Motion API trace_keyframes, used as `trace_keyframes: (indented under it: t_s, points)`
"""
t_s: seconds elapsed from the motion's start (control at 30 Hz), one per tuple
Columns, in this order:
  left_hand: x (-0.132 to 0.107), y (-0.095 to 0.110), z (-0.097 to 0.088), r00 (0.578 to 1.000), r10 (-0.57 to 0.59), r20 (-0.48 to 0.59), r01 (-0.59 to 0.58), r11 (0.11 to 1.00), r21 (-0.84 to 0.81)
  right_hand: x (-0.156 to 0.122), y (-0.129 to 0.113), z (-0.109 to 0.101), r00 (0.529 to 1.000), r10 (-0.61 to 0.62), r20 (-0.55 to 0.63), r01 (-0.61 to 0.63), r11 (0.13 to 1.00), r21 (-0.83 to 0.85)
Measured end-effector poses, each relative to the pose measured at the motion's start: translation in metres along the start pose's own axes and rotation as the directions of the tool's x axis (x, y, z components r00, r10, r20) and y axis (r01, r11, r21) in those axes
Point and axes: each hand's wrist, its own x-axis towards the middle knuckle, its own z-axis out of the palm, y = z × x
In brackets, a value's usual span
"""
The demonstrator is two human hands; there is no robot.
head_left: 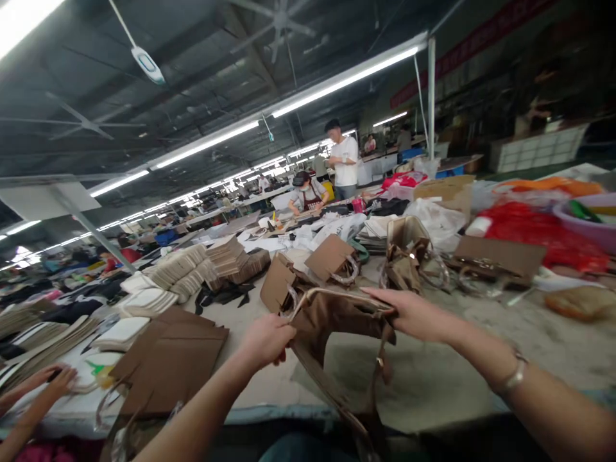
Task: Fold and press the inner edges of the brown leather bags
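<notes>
Rather floppy brown bag part (314, 332), pale-rimmed and gaping wide.

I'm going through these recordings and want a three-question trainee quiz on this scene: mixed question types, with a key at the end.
1. Multiple choice: what do the person's left hand and right hand both touch?
A) A red plastic bundle
B) A brown, leather-looking bag piece
C) A folded white cloth

2. True or false: the flat, stiff-looking brown panels lie to the left of the person's left hand.

3. Fill in the blank: a silver-coloured wristband circles the person's ____ wrist.

Key: 1. B; 2. True; 3. right
</notes>
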Motion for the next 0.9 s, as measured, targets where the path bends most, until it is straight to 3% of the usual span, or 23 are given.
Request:
trace_keyframes:
  t_s: [0.07,0.13,0.2,0.23,0.27,0.33,0.43,0.53,0.77,0.9]
  points:
    - [-0.013,-0.012,0.016,0.989,-0.100,0.112,0.110,0.990,-0.085,0.010,0.010,0.012,0.995,-0.023,0.097,0.022,1.000,0.012]
    - [-0.022,-0.016,0.026,0.984,-0.128,0.128,0.132,0.991,-0.024,0.015,0.017,0.030,0.992,-0.016,0.125,0.015,1.000,0.008]
    - [-0.026,-0.013,0.027,0.996,-0.051,-0.072,0.062,0.986,0.156,0.016,0.021,0.046,0.998,-0.013,0.068,0.014,1.000,-0.003]
    - [-0.026,-0.009,0.024,0.976,0.049,-0.210,0.009,0.964,0.264,0.016,0.021,0.052,0.999,-0.019,0.026,0.020,1.000,-0.009]
    - [-0.026,-0.004,0.020,0.931,0.175,-0.319,-0.051,0.931,0.363,0.015,0.021,0.056,1.000,-0.027,-0.016,0.027,1.000,-0.015]
    - [-0.020,0.009,0.012,0.814,0.423,-0.397,-0.210,0.853,0.478,0.013,0.021,0.059,0.996,-0.042,-0.080,0.040,0.999,-0.023]
    - [-0.001,0.031,0.010,0.670,0.659,-0.343,-0.463,0.731,0.501,0.008,0.021,0.059,0.992,-0.048,-0.118,0.047,0.999,-0.009]
    - [0.025,0.050,0.021,0.583,0.766,-0.270,-0.604,0.631,0.487,0.002,0.021,0.054,0.993,-0.045,-0.109,0.050,0.998,0.046]
    - [0.056,0.056,0.032,0.520,0.841,-0.146,-0.708,0.521,0.478,-0.009,0.018,0.033,0.991,-0.119,-0.067,0.133,0.956,0.263]
    - [0.062,0.046,0.029,0.539,0.837,-0.094,-0.721,0.516,0.463,0.000,0.014,0.042,0.987,-0.107,-0.116,0.132,0.963,0.233]
